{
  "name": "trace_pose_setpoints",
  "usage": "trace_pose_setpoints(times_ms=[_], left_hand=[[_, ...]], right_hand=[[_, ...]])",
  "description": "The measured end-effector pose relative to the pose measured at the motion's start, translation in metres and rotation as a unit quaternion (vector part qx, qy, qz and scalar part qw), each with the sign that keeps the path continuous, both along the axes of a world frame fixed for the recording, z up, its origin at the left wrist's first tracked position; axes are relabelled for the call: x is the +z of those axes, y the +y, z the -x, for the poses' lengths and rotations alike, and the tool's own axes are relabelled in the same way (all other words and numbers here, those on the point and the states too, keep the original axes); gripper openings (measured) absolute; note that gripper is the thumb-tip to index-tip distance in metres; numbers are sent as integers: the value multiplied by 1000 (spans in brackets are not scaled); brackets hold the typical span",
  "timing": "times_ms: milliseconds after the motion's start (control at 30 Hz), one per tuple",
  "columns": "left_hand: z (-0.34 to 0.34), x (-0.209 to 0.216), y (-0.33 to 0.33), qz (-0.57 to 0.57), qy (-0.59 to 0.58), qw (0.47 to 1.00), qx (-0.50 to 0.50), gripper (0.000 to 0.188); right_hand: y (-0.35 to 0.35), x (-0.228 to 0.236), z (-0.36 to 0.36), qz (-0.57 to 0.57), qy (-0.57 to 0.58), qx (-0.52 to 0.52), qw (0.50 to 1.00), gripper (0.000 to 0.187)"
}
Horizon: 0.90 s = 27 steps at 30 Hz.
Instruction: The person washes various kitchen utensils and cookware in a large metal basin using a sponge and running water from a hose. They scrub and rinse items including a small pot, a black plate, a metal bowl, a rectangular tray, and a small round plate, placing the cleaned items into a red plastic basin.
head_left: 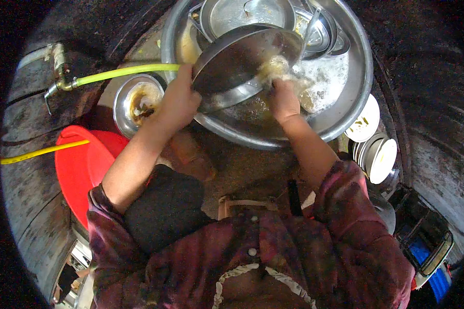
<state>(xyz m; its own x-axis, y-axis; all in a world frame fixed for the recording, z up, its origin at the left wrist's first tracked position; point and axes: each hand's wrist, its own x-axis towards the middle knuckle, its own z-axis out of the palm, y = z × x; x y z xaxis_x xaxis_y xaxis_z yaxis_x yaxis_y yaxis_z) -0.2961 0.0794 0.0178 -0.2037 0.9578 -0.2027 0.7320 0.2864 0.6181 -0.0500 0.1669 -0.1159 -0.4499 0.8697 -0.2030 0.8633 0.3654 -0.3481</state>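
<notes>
My left hand (183, 98) is closed on the left rim of a wide metal pan (232, 64), which it holds tilted over a large metal basin (367, 56). At the pan's lower right side, my right hand (284, 100) has its fingers bunched in pale, yellowish suds. What those fingers grip, if anything, is hidden by froth. Soapy water with white foam (331, 77) covers the right part of the basin. Behind the tilted pan, the basin also holds a round metal pan (247, 13) and smaller metal vessels (319, 38).
A yellow-green hose (123, 73) runs from a wall tap (62, 82) to behind my left hand. Left of the basin are a metal bowl (121, 110) with brown residue and a red tub (80, 170). White plates (382, 160) stand at the right, near a black crate (420, 226).
</notes>
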Motion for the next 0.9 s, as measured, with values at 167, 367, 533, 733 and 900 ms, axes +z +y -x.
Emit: trace_pose_setpoints(times_ms=[167, 367, 533, 733, 900], left_hand=[[-6, 17, 8, 50, -166, 982, 76, 56], [19, -22, 1, -7, -248, 969, -18, 61], [11, 25, 28, -9, -105, 994, -33, 59], [0, 19, 32, 29, 99, 992, -71, 25], [32, 0, 25, -73, 95, 993, 16, 24]], right_hand=[[14, 6, -22, 245, 230, -162, 928, 35], [58, 62, -16, 285, 490, -352, 744, 32], [88, 99, -16, -111, 312, -57, 942, 14], [69, 140, 43, -152, 198, 108, 962, 30], [75, 72, 13, -197, 279, -61, 938, 40]])
